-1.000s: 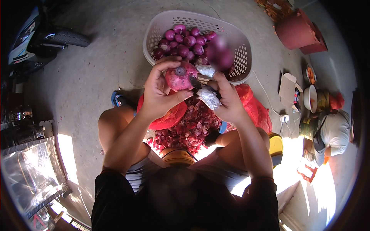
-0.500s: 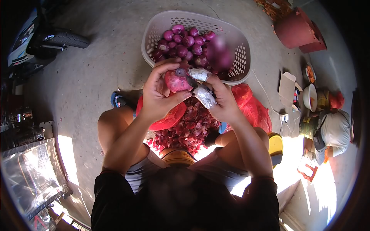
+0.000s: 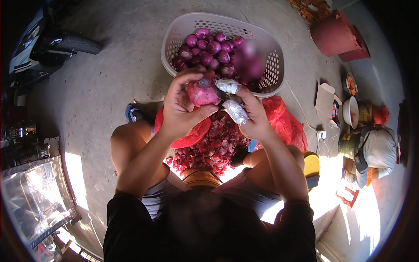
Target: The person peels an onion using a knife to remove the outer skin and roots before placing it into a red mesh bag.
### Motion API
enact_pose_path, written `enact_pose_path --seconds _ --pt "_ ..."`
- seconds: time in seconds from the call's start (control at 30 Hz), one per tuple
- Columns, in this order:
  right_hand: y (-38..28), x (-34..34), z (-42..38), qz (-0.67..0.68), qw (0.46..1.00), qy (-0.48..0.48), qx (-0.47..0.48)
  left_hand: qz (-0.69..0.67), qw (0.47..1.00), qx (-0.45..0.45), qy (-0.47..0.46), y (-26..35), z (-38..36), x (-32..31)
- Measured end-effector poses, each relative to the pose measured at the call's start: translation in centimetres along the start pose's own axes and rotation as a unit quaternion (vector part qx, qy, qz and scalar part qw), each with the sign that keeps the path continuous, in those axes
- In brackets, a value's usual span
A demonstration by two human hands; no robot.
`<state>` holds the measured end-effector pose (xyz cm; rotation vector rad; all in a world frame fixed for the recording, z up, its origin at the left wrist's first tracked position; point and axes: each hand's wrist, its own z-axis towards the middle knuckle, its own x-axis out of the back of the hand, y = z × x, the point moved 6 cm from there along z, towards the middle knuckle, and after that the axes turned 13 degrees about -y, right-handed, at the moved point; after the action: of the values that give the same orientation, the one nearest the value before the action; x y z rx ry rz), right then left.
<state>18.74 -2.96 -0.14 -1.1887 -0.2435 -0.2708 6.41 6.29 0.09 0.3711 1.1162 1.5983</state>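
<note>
My left hand (image 3: 181,102) is closed round a red onion (image 3: 202,92), its fingers on the far side and thumb on the near side. My right hand (image 3: 251,109) is beside the onion, with silvery wrapping on its forefinger and thumb. Pinched between those two digits is a small dark blade (image 3: 221,94), at the onion's right side; most of it is hidden. Just beyond my hands stands a grey plastic basket (image 3: 168,41) holding many shiny purple onions (image 3: 210,47). Below my hands, a heap of red onion skins (image 3: 209,146) lies between my legs.
Red mesh bags (image 3: 286,122) lie either side of the skins. A motorbike wheel (image 3: 74,43) is at the left. On the right are a red tub (image 3: 334,35), a white bowl (image 3: 350,111), a power strip with a cable (image 3: 321,134) and another person (image 3: 377,146) bent low.
The wrapped fingers of my right hand have moved slightly right and down, a little off the onion. The onion has turned slightly in my left hand.
</note>
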Motion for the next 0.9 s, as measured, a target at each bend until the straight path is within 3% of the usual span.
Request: enact_pose_path --seconds 0.1,0.7,0.9 --pt "-0.5 0.2 0.2 -0.068 0.997 -0.019 -0.008 0.009 1.000 0.001 0.001 0.1 0.1 -0.1" --pt "-1.0 0.6 0.4 -0.079 0.993 -0.059 -0.068 0.072 0.997 -0.014 -0.025 0.2 0.2 0.1" --pt "-1.3 0.6 0.4 -0.111 0.992 -0.038 -0.043 0.092 0.995 -0.032 -0.029 0.2 0.2 0.0"
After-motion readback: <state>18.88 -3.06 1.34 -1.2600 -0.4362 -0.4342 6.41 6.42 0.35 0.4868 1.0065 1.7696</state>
